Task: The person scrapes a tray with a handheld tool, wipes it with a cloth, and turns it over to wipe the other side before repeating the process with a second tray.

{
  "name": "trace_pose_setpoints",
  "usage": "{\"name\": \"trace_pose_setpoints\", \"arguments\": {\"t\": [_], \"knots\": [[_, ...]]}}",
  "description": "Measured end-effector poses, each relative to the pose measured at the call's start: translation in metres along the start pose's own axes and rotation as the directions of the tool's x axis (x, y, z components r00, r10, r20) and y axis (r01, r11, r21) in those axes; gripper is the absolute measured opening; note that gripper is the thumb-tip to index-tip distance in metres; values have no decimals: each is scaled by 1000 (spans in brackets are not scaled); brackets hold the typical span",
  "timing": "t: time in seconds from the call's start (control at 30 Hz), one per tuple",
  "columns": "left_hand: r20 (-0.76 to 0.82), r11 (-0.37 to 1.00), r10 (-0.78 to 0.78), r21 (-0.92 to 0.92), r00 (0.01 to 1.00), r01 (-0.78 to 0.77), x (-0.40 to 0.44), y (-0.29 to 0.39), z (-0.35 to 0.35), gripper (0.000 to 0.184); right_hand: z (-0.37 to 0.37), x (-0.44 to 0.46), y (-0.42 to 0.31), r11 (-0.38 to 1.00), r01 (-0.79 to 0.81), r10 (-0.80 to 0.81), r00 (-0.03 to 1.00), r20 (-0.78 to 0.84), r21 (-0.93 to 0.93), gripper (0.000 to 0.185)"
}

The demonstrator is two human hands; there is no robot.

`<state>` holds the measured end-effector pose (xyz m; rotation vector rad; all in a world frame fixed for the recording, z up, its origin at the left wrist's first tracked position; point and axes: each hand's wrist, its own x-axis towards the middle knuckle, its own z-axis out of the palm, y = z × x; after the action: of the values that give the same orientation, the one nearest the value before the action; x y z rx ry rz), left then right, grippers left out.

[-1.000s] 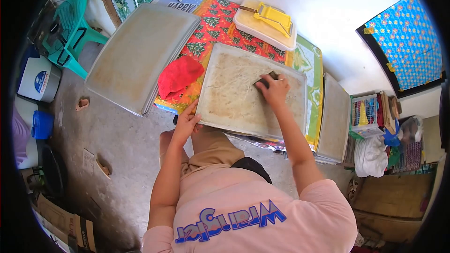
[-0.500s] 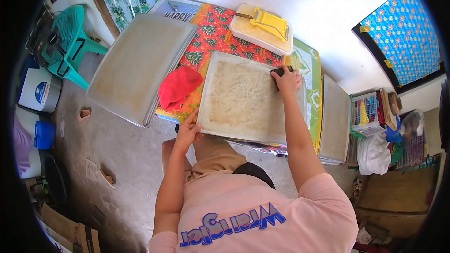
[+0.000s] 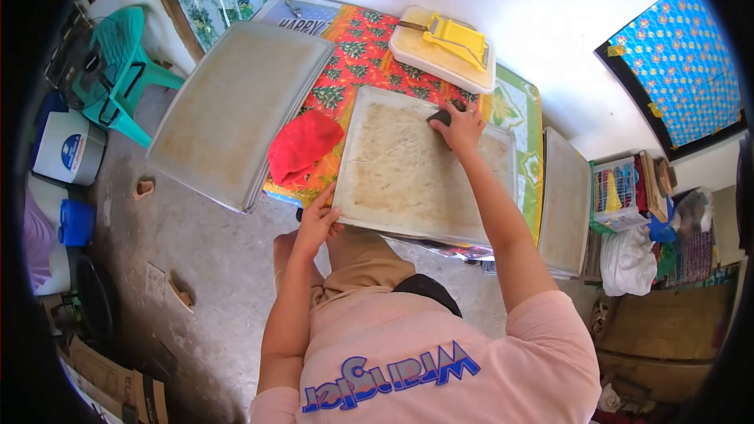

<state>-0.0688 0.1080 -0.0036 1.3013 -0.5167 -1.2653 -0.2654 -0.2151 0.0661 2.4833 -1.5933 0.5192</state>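
A shallow metal baking tray point(image 3: 393, 180) with brownish stains lies on the table in front of me. My right hand point(image 3: 465, 132) is closed around a small black block point(image 3: 441, 117) and presses it on the tray's far right part. Whether the block is a sponge or a scraper I cannot tell. At the tray's near left corner, my left hand point(image 3: 317, 224) grips the rim, fingers partly hidden. Beside that corner lies a crumpled red cloth point(image 3: 305, 146).
Large flat trays point(image 3: 236, 102) are stacked at left, and more trays point(image 3: 564, 204) stand at right. A white tub point(image 3: 404, 45) with yellowish contents and a yellow frame point(image 3: 457, 38) sits at the back. A green chair point(image 3: 129, 94) stands far left.
My right hand has slid the black block leftward across the tray. My left hand stays on the tray's corner. The view has shifted slightly.
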Motion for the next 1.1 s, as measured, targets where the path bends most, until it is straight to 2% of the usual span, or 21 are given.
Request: {"name": "trace_pose_setpoints", "arguments": {"t": [0.07,0.17,0.2,0.27,0.37,0.47,0.5,0.6,0.73,0.77,0.87,0.9,1.0,1.03,1.1], "knots": [[-1,1000,-5,3,1000,5,0,1,-1,61,4,13,4,991,-130,130,991,-11,21,45],[-10,1000,-17,-4,1000,17,-2,0,-1,60,14,11,-14,997,21,-17,999,-51,80,44],[-10,1000,-16,-5,1000,16,-2,0,-1,60,2,5,-31,990,134,-134,991,-15,51,45],[-11,1000,-15,0,1000,15,-1,1,1,60,-7,2,-47,984,174,-175,984,26,41,45],[-9,1000,-6,17,1000,7,0,3,0,61,4,26,-34,1000,-8,9,999,-35,18,45],[-7,1000,-6,5,1000,6,-2,0,0,61,11,21,-48,999,10,-9,1000,-19,47,45],[-8,1000,-13,10,1000,13,-2,0,0,61,13,17,-55,994,109,-108,993,-40,20,45],[-5,1000,-17,16,1000,17,0,0,0,61,11,19,-54,992,118,-119,993,20,51,45],[-7,1000,-17,4,1000,18,0,1,0,60,16,31,-64,998,-11,11,1000,9,54,46],[-5,1000,-19,2,1000,19,-1,0,-1,60,24,23,-71,987,116,-111,993,-48,112,46],[2,1000,-13,3,1000,13,1,0,-1,61,6,10,-99,956,279,-280,960,-9,91,44],[4,1000,-12,10,1000,12,1,0,-2,61,16,16,-93,964,231,-231,973,-16,135,42],[11,1000,-2,6,1000,2,2,-1,-3,61,19,31,-90,991,63,-54,996,-77,119,40],[13,1000,-4,0,1000,4,1,-2,-3,61,21,31,-94,993,60,-55,997,-51,103,40],[8,1000,-6,1,1000,6,0,-4,-3,61,15,15,-112,960,252,-248,967,-54,121,40]]}}
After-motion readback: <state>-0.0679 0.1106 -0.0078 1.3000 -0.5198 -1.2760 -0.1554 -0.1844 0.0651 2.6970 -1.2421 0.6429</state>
